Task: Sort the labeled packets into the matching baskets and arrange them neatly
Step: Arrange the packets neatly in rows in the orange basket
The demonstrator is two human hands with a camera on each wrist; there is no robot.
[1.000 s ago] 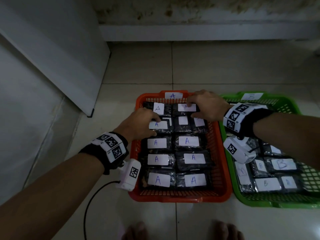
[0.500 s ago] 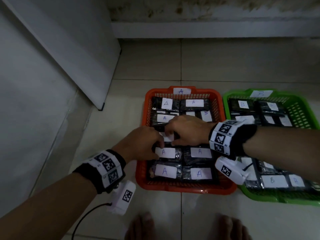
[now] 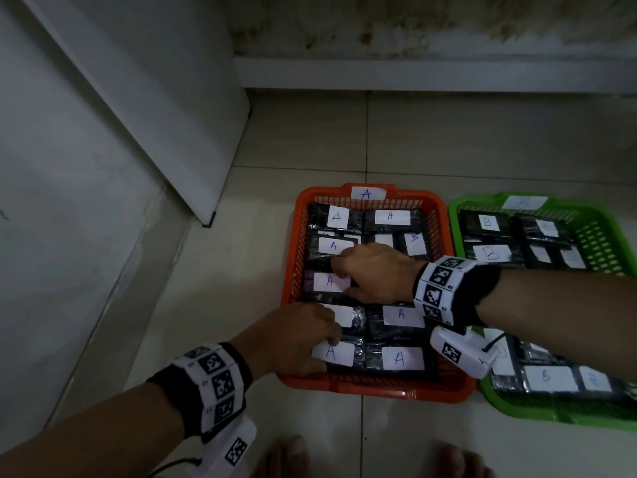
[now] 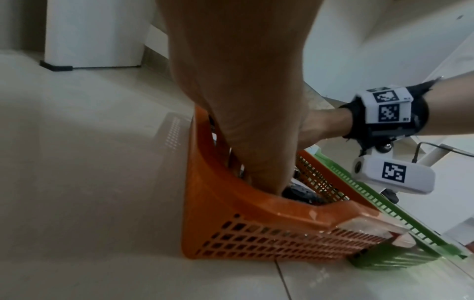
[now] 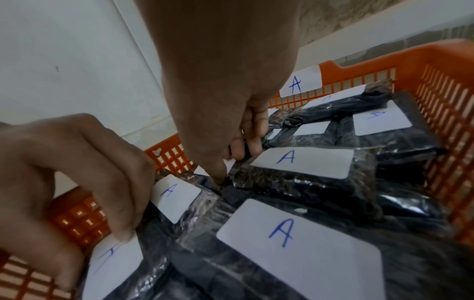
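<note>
**Observer 1:** Clearly the sorting is done, or nearly; this is the tidying step. The orange basket (image 3: 293, 270) on the floor carries an A tag, the green basket (image 3: 599, 236) touching its right side a B tag. No loose packets lie on the tiles.

**Observer 2:** Hands? The left hand (image 3: 293, 339) sits at the near-left corner of the orange basket, fingers bent down onto the front-left A packet (image 3: 339, 353). Pressing or pinching, cannot tell. The right hand (image 3: 379, 274) reaches across mid-basket, fingers curled at the edge of the third-row left packet (image 3: 327, 282); the right wrist view shows fingertips at a packet's end, but whether they clamp it, cannot tell.

**Observer 1:** Next move, as a judgement: nudge the left column square so rows line up. One right-hand packet (image 3: 415, 243) in the second row sits turned on its side and likely wants turning.

**Observer 2:** Counts. Two baskets. In the orange one, about ten or eleven labels show, roughly two columns by five rows; one spot is under the right hand. Green basket: about nine labels visible, the middle hidden by the forearm. Two hands, two wrist cameras.
</note>
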